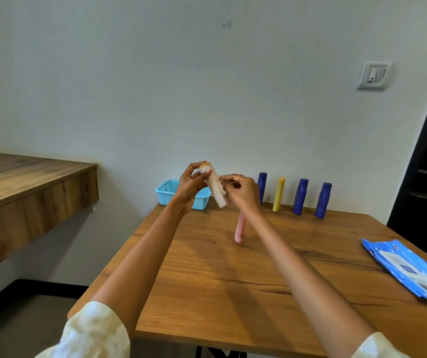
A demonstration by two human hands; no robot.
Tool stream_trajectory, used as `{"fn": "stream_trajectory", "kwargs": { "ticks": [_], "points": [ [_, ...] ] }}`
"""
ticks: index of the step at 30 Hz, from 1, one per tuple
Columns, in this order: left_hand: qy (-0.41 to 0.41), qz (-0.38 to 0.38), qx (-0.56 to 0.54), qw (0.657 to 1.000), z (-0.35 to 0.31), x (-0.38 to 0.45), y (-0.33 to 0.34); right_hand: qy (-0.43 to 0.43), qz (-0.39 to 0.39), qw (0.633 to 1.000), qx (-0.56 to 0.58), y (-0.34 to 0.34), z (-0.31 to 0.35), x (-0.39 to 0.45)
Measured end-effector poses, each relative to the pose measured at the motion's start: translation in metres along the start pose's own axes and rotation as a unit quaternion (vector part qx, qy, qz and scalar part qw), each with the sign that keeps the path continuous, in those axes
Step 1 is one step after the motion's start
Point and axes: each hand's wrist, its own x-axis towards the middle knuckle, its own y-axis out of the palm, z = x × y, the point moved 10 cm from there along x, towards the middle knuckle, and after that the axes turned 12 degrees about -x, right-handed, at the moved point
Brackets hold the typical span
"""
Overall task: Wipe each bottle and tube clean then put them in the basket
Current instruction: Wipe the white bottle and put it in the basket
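My left hand [190, 188] holds a pale tube [213, 186] with an orange cap by its top end, raised above the table. My right hand [242, 191] pinches a small white wipe [223, 190] against the tube's side. Below my right wrist a pink tube [240, 229] stands upright on the table. The light blue basket [167, 195] sits at the table's far left corner, partly hidden by my left hand. Along the far edge stand three dark blue bottles [262, 186] [300, 196] [323, 200] and a yellow tube [278, 193].
A blue pack of wet wipes [409, 270] lies flat at the table's right edge. The wooden table [233, 280] stands against a white wall. A wooden counter [26, 182] juts out on the left, and a dark doorway is on the right.
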Motion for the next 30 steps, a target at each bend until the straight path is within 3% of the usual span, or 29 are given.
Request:
{"fn": "stream_trajectory", "kwargs": {
  "ticks": [4,10,17,24,30],
  "points": [
    [0.013,-0.013,-0.005,1.000,-0.006,0.004,-0.007,-0.031,0.023,0.999,-0.014,0.007,0.001,-0.012],
    [0.010,-0.001,0.005,1.000,-0.005,-0.001,0.001,0.043,0.026,0.998,-0.023,0.003,-0.016,0.002],
    [0.000,-0.003,0.044,0.999,-0.012,0.002,0.003,-0.004,0.054,0.998,-0.027,0.015,0.001,-0.004],
    [-0.016,-0.017,0.029,0.999,-0.007,-0.001,0.007,0.066,0.023,0.998,-0.003,0.007,-0.015,0.002],
    [-0.008,-0.050,0.029,0.998,-0.018,0.003,0.006,-0.053,-0.017,0.998,-0.037,0.007,0.019,-0.006]
  ]
}}
